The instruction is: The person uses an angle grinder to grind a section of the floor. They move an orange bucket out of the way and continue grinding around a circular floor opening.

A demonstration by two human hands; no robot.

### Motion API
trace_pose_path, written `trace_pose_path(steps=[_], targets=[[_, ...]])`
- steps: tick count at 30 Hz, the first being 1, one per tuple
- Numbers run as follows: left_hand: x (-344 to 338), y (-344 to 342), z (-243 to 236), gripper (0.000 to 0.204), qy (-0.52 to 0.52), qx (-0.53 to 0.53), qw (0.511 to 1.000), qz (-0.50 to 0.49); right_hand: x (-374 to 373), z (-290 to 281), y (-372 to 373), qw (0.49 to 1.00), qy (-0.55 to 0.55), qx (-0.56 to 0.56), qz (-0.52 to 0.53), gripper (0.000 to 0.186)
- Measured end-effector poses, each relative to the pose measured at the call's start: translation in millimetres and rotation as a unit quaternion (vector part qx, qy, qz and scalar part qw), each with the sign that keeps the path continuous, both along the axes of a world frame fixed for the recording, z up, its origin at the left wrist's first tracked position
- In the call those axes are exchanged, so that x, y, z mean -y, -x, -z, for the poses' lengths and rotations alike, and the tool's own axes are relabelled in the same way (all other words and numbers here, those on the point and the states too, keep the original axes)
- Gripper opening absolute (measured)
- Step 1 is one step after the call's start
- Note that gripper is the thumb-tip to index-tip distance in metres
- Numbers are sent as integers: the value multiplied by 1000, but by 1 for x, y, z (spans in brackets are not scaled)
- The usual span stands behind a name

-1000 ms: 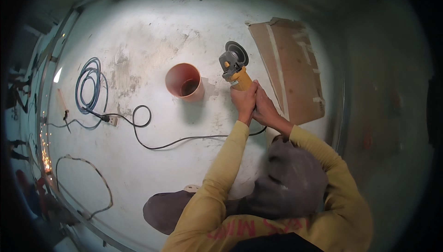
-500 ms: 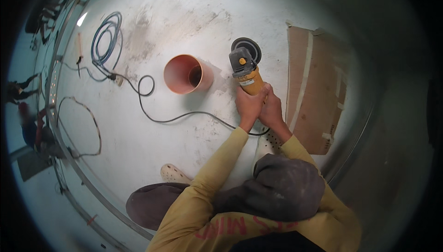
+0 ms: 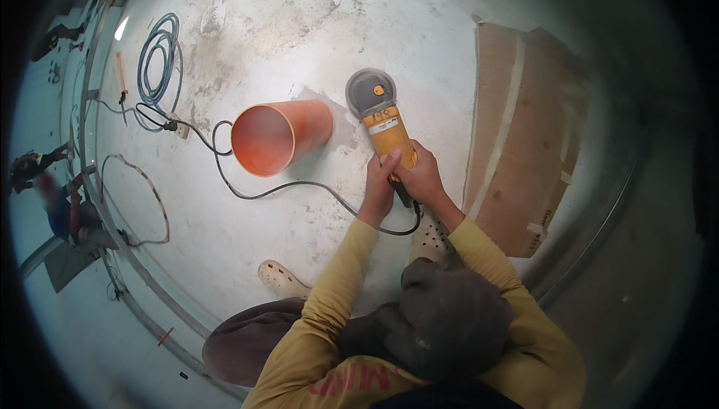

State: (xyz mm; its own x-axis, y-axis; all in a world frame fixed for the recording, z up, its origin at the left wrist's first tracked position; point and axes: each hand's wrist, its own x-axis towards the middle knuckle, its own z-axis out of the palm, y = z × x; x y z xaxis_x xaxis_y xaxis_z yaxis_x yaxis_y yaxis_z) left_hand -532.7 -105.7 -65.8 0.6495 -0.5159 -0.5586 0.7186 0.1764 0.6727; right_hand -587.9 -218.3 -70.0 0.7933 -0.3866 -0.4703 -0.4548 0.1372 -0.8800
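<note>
A yellow and black angle grinder (image 3: 388, 128) points away from me, its head low over the pale floor. My left hand (image 3: 380, 183) closes around the near left part of its body. Wrapped round the right side of the same body is my right hand (image 3: 424, 175). The round dark head of the grinder faces up, hiding most of what lies beneath it. To the left of the grinder lies an orange pipe section (image 3: 283, 138) on its side, its open end toward me and the left. A black power cord (image 3: 322, 183) runs from the grinder's back end across the floor.
A coiled blue cable (image 3: 159, 61) lies at the far left, by a plug connection (image 3: 180, 130). Flattened cardboard (image 3: 517, 139) covers the floor on the right. My clog-style shoes (image 3: 281, 280) are close below. Beyond a metal rail (image 3: 153, 289), another person (image 3: 67, 214) crouches.
The grinder has turned so its head faces up and has shifted slightly left and nearer. The pipe, upright before, now lies tipped over. My hands have moved a little left.
</note>
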Motion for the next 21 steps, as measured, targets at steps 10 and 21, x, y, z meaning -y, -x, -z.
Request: trace_pose_path(steps=[10,21], targets=[[48,-5,13,54,-115,73,971,-197,28,-15,-51,990,70,-57,-104,49],[52,-19,18,34,-131,55,955,-262,29,-16,-74,985,71,-72,-142,46]])
